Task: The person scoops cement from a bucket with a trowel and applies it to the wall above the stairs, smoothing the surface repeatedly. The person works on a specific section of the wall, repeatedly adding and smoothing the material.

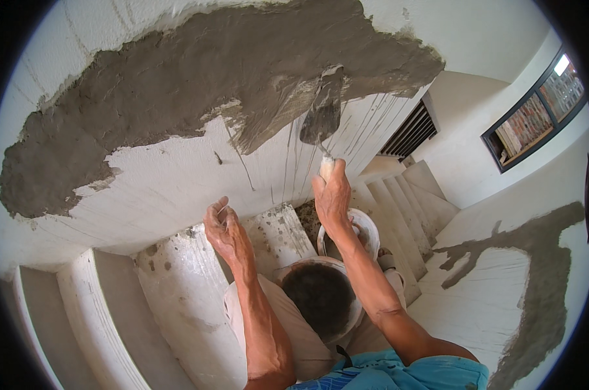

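My right hand [334,195] grips the pale handle of a trowel [322,110]. The trowel's grey-smeared blade points up and lies over the lower edge of a patch of wet grey mortar [177,75] on the white wall. My left hand [224,231] is raised near the wall below the patch, fingers loosely bent and apart, holding nothing. Between my legs sits a round tub [355,320] with dark grey mix inside. Just beyond it, partly hidden by my right forearm, is a white bucket [370,229].
Stairs surround me: steps [122,312] at the left and more steps [398,214] at the right. Mortar splashes spot the tread [278,231] by the wall. Another mortar patch [548,292] marks the right wall. A dark-framed window [535,120] and a black grille [411,132] lie farther off.
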`<control>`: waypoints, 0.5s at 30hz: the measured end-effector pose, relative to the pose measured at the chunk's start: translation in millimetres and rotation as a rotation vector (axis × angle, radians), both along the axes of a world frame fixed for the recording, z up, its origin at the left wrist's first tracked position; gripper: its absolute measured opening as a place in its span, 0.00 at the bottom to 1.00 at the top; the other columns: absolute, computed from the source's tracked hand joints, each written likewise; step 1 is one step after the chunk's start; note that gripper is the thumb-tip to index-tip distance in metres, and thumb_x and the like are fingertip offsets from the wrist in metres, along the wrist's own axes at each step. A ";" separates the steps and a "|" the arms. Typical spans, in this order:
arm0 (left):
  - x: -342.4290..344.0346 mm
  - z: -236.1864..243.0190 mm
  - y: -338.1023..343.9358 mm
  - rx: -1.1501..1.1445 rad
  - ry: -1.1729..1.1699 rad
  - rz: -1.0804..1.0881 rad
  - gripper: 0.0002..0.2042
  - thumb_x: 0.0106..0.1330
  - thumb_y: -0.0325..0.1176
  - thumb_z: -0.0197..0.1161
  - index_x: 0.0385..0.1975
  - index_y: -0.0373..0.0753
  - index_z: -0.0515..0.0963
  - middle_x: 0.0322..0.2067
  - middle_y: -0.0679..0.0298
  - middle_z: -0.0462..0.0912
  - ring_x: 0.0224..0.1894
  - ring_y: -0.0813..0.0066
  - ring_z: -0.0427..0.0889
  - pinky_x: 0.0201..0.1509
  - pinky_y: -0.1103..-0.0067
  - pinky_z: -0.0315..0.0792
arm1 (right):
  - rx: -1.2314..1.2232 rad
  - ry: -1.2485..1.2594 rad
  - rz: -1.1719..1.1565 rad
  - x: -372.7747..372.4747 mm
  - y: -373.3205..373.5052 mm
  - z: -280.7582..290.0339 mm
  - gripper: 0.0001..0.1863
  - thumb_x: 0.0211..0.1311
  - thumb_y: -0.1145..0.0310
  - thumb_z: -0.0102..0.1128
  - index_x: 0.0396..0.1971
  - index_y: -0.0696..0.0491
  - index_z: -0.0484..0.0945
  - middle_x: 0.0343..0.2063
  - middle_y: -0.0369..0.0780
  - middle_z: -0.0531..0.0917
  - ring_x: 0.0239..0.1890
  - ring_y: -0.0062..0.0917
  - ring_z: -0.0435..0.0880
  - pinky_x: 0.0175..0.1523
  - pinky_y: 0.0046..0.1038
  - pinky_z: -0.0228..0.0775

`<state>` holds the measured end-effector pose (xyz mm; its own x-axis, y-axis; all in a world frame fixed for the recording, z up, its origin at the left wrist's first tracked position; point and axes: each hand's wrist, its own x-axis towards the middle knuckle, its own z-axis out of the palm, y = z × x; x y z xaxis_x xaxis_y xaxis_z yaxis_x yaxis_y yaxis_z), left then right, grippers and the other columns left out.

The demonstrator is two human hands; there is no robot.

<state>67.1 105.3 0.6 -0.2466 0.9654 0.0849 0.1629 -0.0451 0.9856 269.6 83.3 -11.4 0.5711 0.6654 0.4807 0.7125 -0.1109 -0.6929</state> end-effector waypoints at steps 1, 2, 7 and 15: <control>0.4 0.7 -0.5 0.000 0.003 -0.002 0.19 0.66 0.33 0.56 0.51 0.28 0.78 0.49 0.44 0.81 0.52 0.55 0.81 0.59 0.62 0.74 | -0.007 -0.015 0.004 0.6 -7.2 -2.3 0.17 0.55 0.77 0.61 0.43 0.62 0.65 0.25 0.54 0.75 0.27 0.51 0.79 0.33 0.46 0.70; 0.2 1.2 -0.7 0.000 0.007 -0.003 0.19 0.66 0.33 0.56 0.52 0.28 0.78 0.49 0.44 0.81 0.51 0.55 0.81 0.59 0.62 0.74 | -0.002 -0.017 0.015 0.1 -13.6 -3.2 0.17 0.56 0.77 0.60 0.42 0.62 0.65 0.24 0.53 0.75 0.26 0.49 0.79 0.33 0.45 0.70; -1.1 -1.1 0.2 -0.004 0.055 -0.021 0.13 0.70 0.28 0.53 0.50 0.33 0.78 0.51 0.50 0.78 0.52 0.57 0.81 0.55 0.62 0.78 | 0.105 0.107 0.079 2.2 -22.8 7.2 0.13 0.56 0.77 0.55 0.40 0.61 0.65 0.21 0.47 0.71 0.22 0.40 0.74 0.31 0.41 0.69; -2.5 -4.3 1.4 0.012 0.037 -0.026 0.12 0.69 0.28 0.54 0.49 0.33 0.78 0.52 0.50 0.78 0.51 0.57 0.81 0.54 0.62 0.78 | 0.139 0.107 0.132 -4.0 -0.3 32.4 0.11 0.56 0.77 0.54 0.38 0.61 0.65 0.20 0.50 0.72 0.22 0.44 0.74 0.31 0.43 0.68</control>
